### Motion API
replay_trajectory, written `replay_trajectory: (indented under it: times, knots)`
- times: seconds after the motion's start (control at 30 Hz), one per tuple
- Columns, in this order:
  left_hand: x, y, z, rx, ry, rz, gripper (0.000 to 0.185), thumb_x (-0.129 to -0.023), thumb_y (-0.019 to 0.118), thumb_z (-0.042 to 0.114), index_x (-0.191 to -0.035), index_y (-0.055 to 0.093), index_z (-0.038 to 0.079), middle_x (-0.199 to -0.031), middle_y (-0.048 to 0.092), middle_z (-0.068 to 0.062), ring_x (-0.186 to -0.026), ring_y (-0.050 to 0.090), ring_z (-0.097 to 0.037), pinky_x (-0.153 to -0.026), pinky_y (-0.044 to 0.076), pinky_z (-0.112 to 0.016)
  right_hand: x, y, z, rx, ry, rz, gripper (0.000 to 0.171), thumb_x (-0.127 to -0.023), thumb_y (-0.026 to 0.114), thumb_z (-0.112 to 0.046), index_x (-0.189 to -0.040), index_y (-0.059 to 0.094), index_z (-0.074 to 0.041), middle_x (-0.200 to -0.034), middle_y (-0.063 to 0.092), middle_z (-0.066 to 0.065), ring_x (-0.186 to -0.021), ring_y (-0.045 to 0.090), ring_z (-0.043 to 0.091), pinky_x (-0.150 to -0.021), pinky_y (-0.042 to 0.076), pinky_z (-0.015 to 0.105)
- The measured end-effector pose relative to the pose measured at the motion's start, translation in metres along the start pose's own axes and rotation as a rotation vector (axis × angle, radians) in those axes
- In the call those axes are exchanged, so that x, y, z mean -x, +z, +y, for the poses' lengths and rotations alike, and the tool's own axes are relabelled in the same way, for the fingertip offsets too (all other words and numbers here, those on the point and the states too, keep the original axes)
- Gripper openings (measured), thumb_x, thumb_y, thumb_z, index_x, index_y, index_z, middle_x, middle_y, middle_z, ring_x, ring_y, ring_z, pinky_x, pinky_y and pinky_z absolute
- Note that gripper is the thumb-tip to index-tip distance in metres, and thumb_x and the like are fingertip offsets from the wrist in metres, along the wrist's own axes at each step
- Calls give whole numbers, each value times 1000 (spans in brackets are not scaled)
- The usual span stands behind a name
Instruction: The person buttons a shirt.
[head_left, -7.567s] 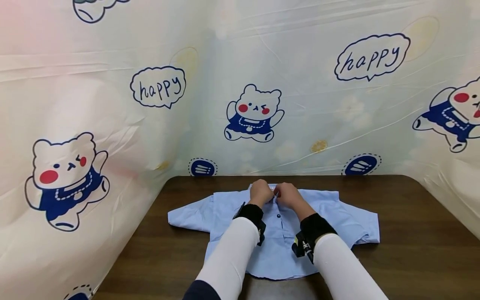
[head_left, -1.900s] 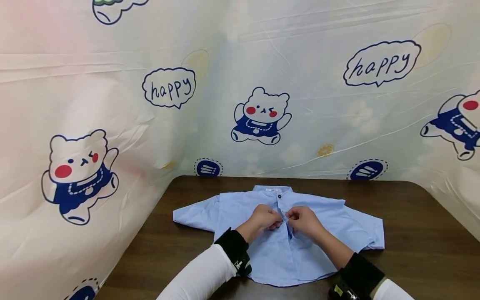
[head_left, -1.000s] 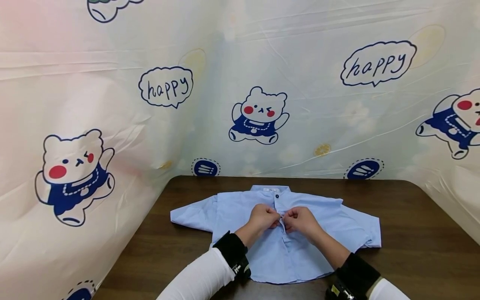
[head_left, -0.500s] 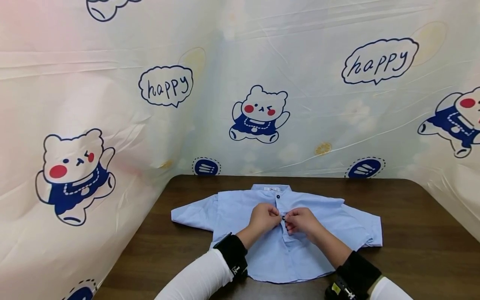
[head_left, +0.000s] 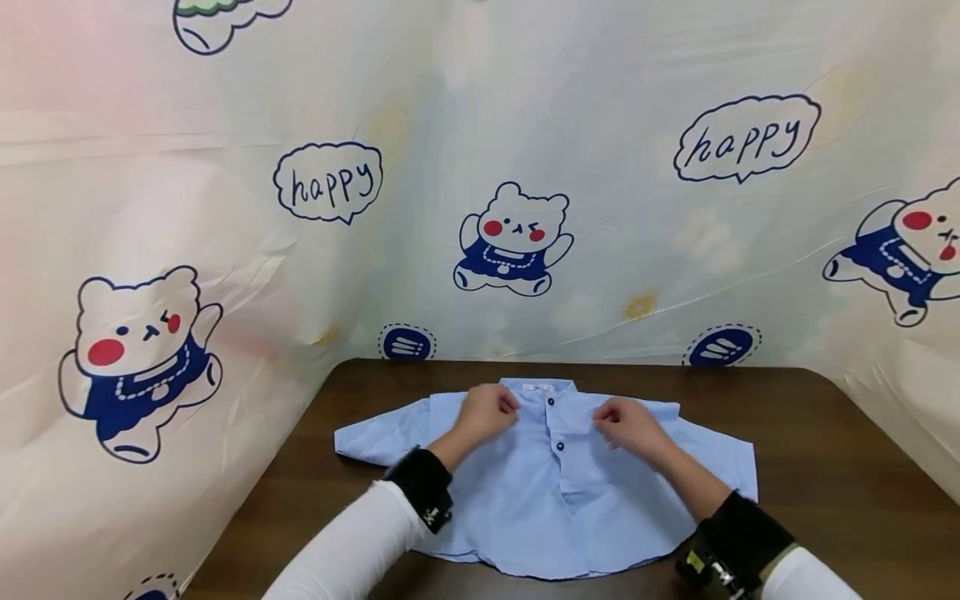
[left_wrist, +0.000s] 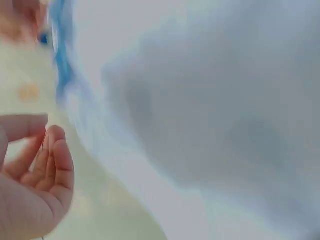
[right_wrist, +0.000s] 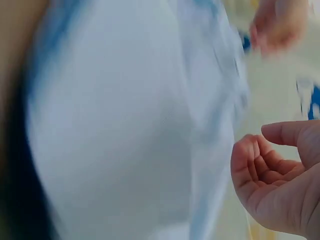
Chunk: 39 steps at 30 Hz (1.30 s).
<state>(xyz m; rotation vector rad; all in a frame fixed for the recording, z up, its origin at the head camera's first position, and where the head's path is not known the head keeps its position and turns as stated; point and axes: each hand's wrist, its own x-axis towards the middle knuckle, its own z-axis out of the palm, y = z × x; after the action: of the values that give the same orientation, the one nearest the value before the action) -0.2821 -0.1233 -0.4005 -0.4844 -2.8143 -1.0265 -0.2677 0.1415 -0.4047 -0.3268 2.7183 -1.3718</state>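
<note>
The head view looks forward and down from above the near table (head_left: 825,467) edge, facing the bear-print backdrop (head_left: 517,242) at twelve o'clock. Each wrist view sits very close over the light blue shirt (head_left: 555,492), blurred, with its own hand at the frame's edge. All three views share the shirt (left_wrist: 225,100) (right_wrist: 125,140).

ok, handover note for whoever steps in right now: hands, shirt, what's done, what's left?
Left hand: over the shirt's left shoulder area beside the collar, fingers loosely curled, holding nothing in the wrist view.
Right hand: over the right shoulder area, also loosely curled and empty.
Light blue shirt: lies flat, front up, on the dark wooden table, collar at the far side, sleeves spread.
Done: two dark buttons on the placket look fastened.
Left: probably smoothing or folding; none is visible yet.
</note>
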Motion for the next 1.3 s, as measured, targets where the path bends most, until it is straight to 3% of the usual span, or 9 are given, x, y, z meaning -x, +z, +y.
replay_trajectory:
  times: [0.17, 0.33, 0.43, 0.57, 0.73, 0.87, 1.0, 1.17, 1.3]
  knots:
    - [-8, -35, -50, -217, -6, -97, 27, -83, 75, 5, -108, 70, -1, -105, 68, -12, -101, 62, -29, -87, 50, -41, -15, -55, 30, 173, -104, 73, 27, -92, 61, -5, -115, 61, 10, -103, 65, 21, -94, 61, 35, -79, 52, 44]
    - [-11, -45, -87, -301, -200, -248, 78, -74, 87, 26, -138, 51, 0, -139, 52, -17, -130, 45, -34, -105, 38, -46, -27, -81, 56, 304, 4, -125, 58, -88, 71, -15, -134, 47, 12, -132, 50, 33, -121, 46, 50, -96, 42, 59]
    - [-10, -44, -95, -324, -251, -287, 86, -66, 92, 30, -138, 52, 3, -138, 52, -16, -130, 45, -34, -105, 38, -49, -31, -83, 68, 391, 19, -191, 60, -81, 80, -19, -126, 55, 12, -121, 57, 31, -112, 54, 45, -92, 45, 56]
    - [-9, -42, -96, -375, -222, -271, 53, -70, 90, 23, -113, 68, 3, -112, 65, -9, -103, 59, -27, -91, 48, -46, -36, -80, 74, 456, -1, -184, 21, -81, 77, -9, -96, 69, 4, -87, 65, 11, -80, 59, 27, -73, 51, 43]
    - [-14, -49, -92, -448, -146, -143, 14, -78, 83, 15, -79, 71, 8, -81, 65, -1, -70, 55, -17, -68, 49, -36, -40, -84, 70, 536, -38, -129, 4, -87, 67, -3, -85, 64, 0, -77, 58, 6, -70, 52, 22, -64, 46, 39]
    - [-20, -58, -83, -562, -38, 27, 11, -84, 77, 13, -77, 71, 9, -78, 68, -3, -69, 62, -19, -64, 51, -36, -44, -89, 58, 640, -90, 36, 6, -91, 61, -3, -86, 57, -1, -78, 59, 11, -67, 53, 25, -59, 44, 42]
    - [-30, -69, -73, -717, 104, 240, 25, -87, 73, 13, -64, 64, 10, -63, 63, -5, -60, 60, -21, -60, 50, -37, -45, -99, 39, 734, -167, 252, 9, -93, 56, -2, -85, 52, -2, -74, 60, 16, -60, 54, 29, -52, 42, 44]
    - [-38, -94, -63, -778, 276, 492, 37, -83, 73, 7, -52, 53, 10, -51, 53, -5, -50, 53, -22, -55, 46, -38, -39, -114, 15, 768, -407, 527, 6, -89, 60, 5, -85, 56, 3, -69, 59, 20, -58, 55, 36, -49, 43, 46]
    - [-28, -115, -53, -679, 397, 550, 29, -80, 74, 0, -57, 59, 9, -54, 56, -5, -52, 55, -23, -54, 46, -39, -24, -125, 3, 736, -599, 565, 15, -83, 65, 10, -97, 62, 6, -77, 61, 21, -69, 58, 38, -57, 47, 49]
